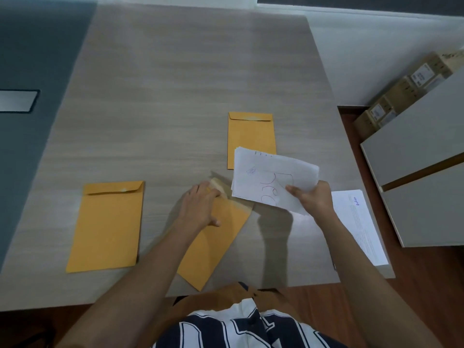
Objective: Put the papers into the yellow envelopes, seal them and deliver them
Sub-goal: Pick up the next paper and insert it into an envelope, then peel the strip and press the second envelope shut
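We stood at the near edge of a wooden table [175,71] and looked down at our two hands. Our right hand [313,197] grasped a small stack of white papers [273,177] by its near right corner, with the thumb on top and the fingers curled under, and held it a little above the table. On the top sheet we saw some red handwriting and a small blue mark.

Our left hand [200,209] lay on the middle yellow envelope [213,244], which sat tilted near the table's near edge. The fingers were at the mouth of this envelope, by its raised flap, but we could not tell if they only pressed on it or pinched it. The near edge of the papers was just beside this flap.

A second yellow envelope [108,227] lay flat to the left, with its flap folded down. A third yellow envelope [251,136] lay farther away, and its near end was partly hidden behind the papers. At the right edge of the table lay more printed sheets [359,222], partly under our right forearm
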The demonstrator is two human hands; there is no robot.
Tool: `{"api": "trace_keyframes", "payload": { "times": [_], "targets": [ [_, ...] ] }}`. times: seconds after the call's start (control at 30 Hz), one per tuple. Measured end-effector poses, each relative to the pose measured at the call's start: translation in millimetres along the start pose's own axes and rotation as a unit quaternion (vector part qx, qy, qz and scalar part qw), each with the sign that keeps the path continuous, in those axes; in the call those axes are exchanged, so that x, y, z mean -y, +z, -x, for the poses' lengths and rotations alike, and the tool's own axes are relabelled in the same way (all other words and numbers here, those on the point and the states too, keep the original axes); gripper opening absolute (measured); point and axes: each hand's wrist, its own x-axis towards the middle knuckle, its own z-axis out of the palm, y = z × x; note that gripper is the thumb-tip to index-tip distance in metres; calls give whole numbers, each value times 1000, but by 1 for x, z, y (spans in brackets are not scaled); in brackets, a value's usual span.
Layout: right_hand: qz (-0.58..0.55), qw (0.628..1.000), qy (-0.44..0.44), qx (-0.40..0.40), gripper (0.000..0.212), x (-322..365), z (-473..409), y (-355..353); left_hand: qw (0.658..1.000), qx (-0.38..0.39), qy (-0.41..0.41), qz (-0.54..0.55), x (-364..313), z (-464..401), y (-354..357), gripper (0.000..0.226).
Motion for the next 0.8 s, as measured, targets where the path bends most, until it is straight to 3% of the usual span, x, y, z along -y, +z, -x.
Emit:
{"api": "trace_keyframes", "payload": {
  "times": [0.33,0.57,0.8],
  "targets": [
    [189,977,-46,90,36,14,-1,16,999,-10,31,32,6,9,3,91],
    [224,955,-43,187,39,29,-18,15,998,-14,52,23,2,12,2,89],
    [275,934,-33,226,35,43,-22,32,998,-7,66,11,2,10,1,90]
  ]
}}
